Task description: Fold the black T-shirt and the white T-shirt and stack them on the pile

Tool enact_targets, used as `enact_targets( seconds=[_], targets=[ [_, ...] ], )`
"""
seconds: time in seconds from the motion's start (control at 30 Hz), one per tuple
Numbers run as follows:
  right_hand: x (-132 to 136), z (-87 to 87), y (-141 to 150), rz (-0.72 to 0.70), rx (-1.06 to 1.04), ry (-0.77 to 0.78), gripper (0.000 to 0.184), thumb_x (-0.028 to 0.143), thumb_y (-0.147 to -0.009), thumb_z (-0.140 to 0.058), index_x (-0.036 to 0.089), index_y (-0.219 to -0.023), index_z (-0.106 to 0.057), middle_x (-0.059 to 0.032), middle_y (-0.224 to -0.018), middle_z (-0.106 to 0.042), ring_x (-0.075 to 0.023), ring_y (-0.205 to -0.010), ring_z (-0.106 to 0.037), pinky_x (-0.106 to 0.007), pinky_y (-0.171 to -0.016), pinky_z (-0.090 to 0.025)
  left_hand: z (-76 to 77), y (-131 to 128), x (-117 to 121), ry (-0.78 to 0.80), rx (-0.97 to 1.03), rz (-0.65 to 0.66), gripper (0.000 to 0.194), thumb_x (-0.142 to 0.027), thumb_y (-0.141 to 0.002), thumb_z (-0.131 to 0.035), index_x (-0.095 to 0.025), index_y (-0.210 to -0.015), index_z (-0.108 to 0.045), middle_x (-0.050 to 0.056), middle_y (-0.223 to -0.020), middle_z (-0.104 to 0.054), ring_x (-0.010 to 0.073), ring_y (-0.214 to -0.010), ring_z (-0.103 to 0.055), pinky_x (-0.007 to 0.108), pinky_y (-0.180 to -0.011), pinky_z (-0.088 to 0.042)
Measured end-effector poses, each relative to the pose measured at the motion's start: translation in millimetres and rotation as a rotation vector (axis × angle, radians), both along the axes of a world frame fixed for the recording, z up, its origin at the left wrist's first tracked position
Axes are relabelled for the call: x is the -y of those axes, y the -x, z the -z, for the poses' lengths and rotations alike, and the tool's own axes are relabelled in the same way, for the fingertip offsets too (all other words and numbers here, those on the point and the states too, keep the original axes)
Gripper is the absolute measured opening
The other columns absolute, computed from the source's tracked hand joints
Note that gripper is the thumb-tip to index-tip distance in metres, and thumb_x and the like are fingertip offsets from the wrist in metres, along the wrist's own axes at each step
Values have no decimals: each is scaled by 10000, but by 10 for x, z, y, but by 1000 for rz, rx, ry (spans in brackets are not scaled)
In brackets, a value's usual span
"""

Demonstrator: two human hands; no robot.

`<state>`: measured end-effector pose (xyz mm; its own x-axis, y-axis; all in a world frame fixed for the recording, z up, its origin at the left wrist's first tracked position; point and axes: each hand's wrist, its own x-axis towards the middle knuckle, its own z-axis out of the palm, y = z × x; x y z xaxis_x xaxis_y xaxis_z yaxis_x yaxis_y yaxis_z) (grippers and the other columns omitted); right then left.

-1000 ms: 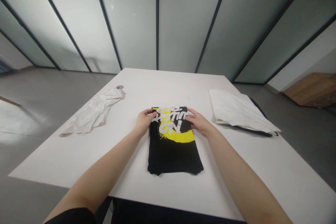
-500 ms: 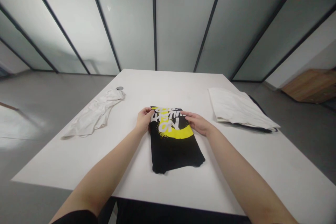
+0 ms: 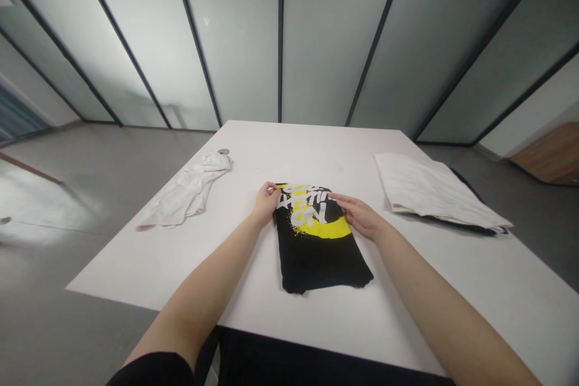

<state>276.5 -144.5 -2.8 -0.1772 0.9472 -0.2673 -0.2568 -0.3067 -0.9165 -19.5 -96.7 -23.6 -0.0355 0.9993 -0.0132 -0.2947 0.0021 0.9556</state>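
A folded black T-shirt with a yellow and white print lies on the table in front of me, its near hem slightly uneven. At its far left corner, my left hand is closed, pinching the cloth between thumb and fingers. My right hand grips the right edge beside the lettering, its fingertips reaching over the print. The undersides of the folds are hidden.
On the white table, a crumpled white garment lies to the left with a small grey disc behind it. Folded white cloth rests on something dark at the right. Frosted panels stand beyond.
My view has turned a little to the left, so everything appears farther right. Both hands keep their places on the T-shirt, which looks nearly unchanged.
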Motion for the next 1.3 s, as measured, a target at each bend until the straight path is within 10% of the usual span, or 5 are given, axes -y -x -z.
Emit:
enact_targets(
  seconds=[0.5,0.8,0.97,1.3],
  targets=[
    [272,103,206,210,-57,-38,332,187,-854,-804,271,-1176,-809,-46,-1200,-822,-229,-1051,-799,-402,-1029,-632,12,8,18,-46,-84,21,361,-342,-791,-812,-251,-925,-490,-61,-690,-653,113,-565,-594,192,-543,-391],
    [316,28,211,145,-86,-21,372,203,-835,-822,284,-1197,-790,-41,-1171,-828,-227,-1009,-804,-403,-997,-642,-46,90,79,-143,-298,261,612,-351,-839,-805,-290,-1359,-487,-4,-1002,-737,146,-784,-670,289,-780,-528],
    [328,3,249,148,-48,-38,409,156,-801,-812,278,-1187,-757,-33,-1110,-835,-221,-920,-810,-389,-897,-670,-126,124,96,-289,-515,350,252,-442,-871,-769,-217,-980,-797,72,-1065,-785,253,-1040,-696,384,-1013,-511],
    [371,-35,245,120,-66,0,379,155,-794,-845,253,-1100,-642,-50,-1033,-824,-235,-928,-802,-402,-911,-657,-67,52,52,-20,-125,228,441,-543,-692,-937,-183,-932,-853,121,-1014,-820,288,-984,-743,387,-907,-575]
  ],
)
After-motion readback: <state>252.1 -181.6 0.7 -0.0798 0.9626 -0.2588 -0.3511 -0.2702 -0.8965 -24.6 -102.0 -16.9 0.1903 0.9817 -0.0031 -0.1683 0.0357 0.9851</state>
